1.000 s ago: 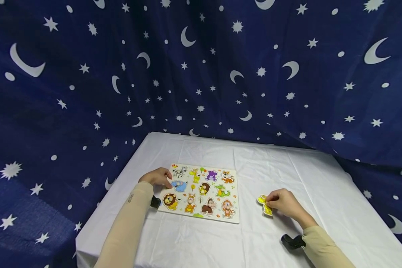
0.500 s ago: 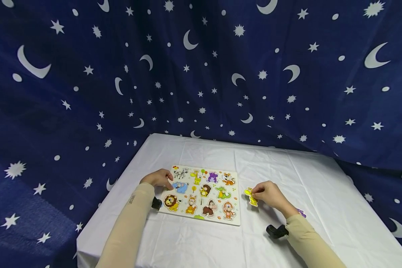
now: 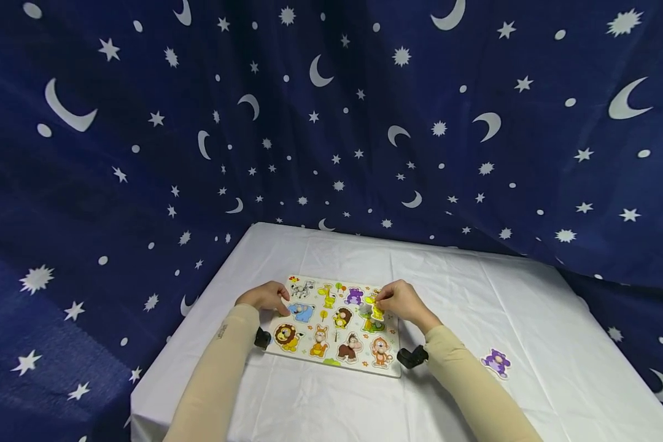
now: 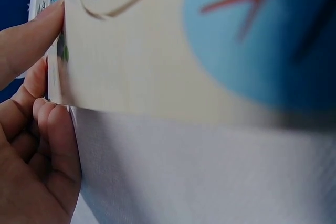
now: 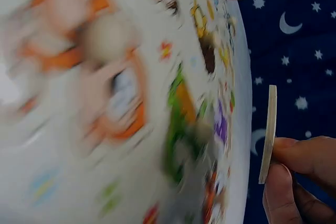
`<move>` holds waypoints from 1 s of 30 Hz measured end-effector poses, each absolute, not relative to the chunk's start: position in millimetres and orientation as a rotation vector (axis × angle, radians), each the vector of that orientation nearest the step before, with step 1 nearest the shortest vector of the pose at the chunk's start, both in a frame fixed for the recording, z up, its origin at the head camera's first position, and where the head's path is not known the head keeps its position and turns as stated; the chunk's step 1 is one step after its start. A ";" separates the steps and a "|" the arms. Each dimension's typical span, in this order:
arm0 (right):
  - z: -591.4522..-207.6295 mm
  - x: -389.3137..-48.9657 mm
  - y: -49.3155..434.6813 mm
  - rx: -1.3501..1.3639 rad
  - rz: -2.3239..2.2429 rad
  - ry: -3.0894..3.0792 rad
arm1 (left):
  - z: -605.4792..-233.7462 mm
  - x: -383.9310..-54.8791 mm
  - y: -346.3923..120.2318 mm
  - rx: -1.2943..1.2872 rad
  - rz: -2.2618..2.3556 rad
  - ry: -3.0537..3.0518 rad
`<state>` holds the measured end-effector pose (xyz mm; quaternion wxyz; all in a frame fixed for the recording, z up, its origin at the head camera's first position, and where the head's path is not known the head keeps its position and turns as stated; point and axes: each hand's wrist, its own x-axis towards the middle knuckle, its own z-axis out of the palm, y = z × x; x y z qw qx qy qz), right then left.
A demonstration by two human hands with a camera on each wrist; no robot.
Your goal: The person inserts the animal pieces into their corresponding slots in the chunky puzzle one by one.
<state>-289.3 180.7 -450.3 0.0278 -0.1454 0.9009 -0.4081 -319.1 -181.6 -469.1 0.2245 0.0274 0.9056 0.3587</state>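
A wooden animal puzzle board (image 3: 333, 351) lies on the white-covered table, its animal shapes carrying small knobs. My left hand (image 3: 265, 296) holds its left edge; in the left wrist view the thumb (image 4: 39, 32) lies over the face and the other fingers curl against the edge. Pinched between thumb and fingers of my right hand (image 3: 406, 302) is a yellow giraffe puzzle piece (image 3: 377, 311), raised over the board's right part. It overlaps the crocodile and tiger in the head view. From the right wrist the piece (image 5: 268, 135) appears edge-on, apart from the board.
A purple hippo puzzle piece (image 3: 496, 363) lies on the white tablecloth (image 3: 447, 270) to the right, beside the right sleeve (image 3: 469, 387). Behind and left of the table hangs a dark blue curtain (image 3: 287, 141) with moons and stars.
My right hand has carried the giraffe piece leftward from the tablecloth to over the board. The purple hippo piece has come into sight from behind the right arm. My left hand stays at the board's edge.
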 end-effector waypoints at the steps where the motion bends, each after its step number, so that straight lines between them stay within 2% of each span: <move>1: -448.5 -292.9 174.7 -0.465 -1.253 2.781 | -468.0 -319.0 -181.3 0.076 0.991 2.501; 9: -439.5 -318.3 126.3 -0.502 -1.170 2.769 | -460.9 -316.6 -179.8 0.101 0.962 2.535; 16: -453.6 -335.1 88.7 -0.515 -1.123 2.745 | -467.5 -312.6 -186.9 0.048 0.977 2.521; 30: -472.1 -345.3 65.8 -0.454 -1.111 2.727 | -466.9 -314.3 -182.0 0.060 0.962 2.542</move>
